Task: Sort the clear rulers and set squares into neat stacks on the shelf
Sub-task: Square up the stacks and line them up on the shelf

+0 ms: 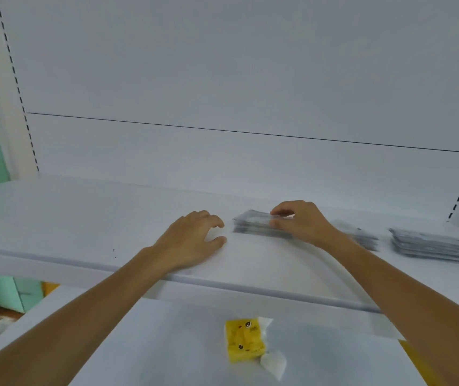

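Head view: nearest, a yellow packet (246, 341) lies on the lower shelf (167, 344). Up on the shelf (83, 218), the left hand (194, 240) rests palm down, fingers loosely curled, holding nothing. Just right of it sits a stack of clear rulers (253, 225), its right end gripped between thumb and fingers of the right hand (300, 221). A second stack (362, 238) shows behind that wrist, and a third stack (440, 249) lies further right.
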A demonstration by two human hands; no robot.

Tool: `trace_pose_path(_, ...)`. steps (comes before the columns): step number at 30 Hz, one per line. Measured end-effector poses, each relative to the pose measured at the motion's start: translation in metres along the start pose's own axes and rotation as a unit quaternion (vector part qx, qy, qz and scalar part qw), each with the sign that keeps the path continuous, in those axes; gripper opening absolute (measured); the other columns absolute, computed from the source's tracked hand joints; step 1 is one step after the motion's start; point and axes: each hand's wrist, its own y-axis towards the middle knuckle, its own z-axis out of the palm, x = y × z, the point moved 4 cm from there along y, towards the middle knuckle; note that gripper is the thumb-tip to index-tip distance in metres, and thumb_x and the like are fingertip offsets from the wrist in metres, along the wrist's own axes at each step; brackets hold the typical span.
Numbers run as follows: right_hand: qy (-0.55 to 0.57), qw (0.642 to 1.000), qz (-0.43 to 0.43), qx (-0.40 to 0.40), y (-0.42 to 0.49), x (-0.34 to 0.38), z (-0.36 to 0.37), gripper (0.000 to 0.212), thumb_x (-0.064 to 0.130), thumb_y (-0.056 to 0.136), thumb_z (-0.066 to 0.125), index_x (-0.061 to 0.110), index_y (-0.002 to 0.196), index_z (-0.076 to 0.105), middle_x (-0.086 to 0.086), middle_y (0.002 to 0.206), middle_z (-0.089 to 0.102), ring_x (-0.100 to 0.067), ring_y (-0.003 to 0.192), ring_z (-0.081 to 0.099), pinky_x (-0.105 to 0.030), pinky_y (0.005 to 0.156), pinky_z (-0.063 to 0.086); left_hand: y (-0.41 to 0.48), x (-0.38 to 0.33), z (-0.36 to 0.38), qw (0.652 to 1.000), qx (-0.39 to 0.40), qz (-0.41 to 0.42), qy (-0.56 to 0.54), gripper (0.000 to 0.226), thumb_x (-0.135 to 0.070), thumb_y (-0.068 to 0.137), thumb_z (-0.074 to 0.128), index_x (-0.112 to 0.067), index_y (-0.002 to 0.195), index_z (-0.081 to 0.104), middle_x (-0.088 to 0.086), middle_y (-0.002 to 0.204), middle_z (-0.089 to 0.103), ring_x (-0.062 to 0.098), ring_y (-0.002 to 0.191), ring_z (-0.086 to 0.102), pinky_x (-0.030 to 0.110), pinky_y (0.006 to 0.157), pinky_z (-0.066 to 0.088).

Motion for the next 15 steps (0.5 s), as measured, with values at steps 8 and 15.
trace_pose_path(8, -0.004, 1.0, -0.003, 0.023, 0.002, -0.004, 0.003, 0.022, 0.028, 0.077, 0.072, 0.018, 0.095, 0.067, 0.003, 0.102, 0.066, -0.011, 0.096, 0.059, -0.017, 0.076, 0.039, -0.006, 0.009, -0.009, 1.0, -0.018, -0.02, -0.011, 0.036, -0.04, 0.091, 0.048, -0.028, 0.126, 0.048, -0.008, 0.128, 0.046, 0.011, 0.118, 0.043, 0.026, 0.097, 0.035)
trace_pose_path(15, -0.038, 0.998, -0.033, 0.022, 0.001, 0.004, 0.003, 0.061, 0.039, 0.071, 0.076, 0.019, 0.124, 0.051, 0.003, 0.12, 0.057, -0.012, 0.108, 0.052, -0.023, 0.088, 0.04, -0.005, 0.013, -0.016, 1.0, -0.012, -0.022, -0.017, 0.036, -0.038, 0.09, 0.051, -0.027, 0.125, 0.05, -0.007, 0.124, 0.05, 0.012, 0.116, 0.045, 0.03, 0.097, 0.038)
